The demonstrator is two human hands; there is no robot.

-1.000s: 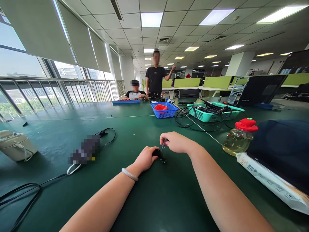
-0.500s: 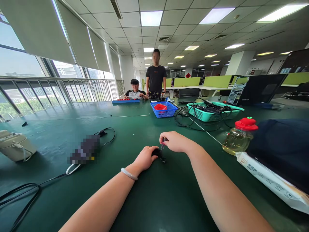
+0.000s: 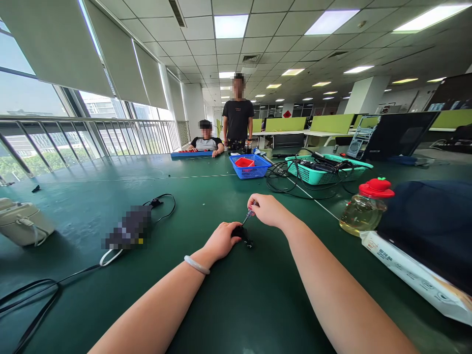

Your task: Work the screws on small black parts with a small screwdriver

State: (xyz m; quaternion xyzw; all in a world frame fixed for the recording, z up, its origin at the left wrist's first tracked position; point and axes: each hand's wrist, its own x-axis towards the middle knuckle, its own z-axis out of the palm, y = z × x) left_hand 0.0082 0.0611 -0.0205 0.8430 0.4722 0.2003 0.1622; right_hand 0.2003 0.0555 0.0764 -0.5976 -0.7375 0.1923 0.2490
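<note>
On the green tabletop, my left hand grips a small black part between thumb and fingers, holding it against the surface. What kind of part it is I cannot make out. My right hand pinches the handle of a small screwdriver. Its thin shaft slants down to the left, and the tip meets the upper side of the black part near my left thumb. Whether the tip sits in a screw is too small to tell.
A blue basket and a green basket full of black cables stand further back. To the right are a red-lidded bottle and a white packet. A lanyard lies left. Two people are at the far edge.
My right hand has risen slightly and moved a little right. The screwdriver has gone from nearly upright to a slant, its tip shifting left on the black part. My left hand stays put.
</note>
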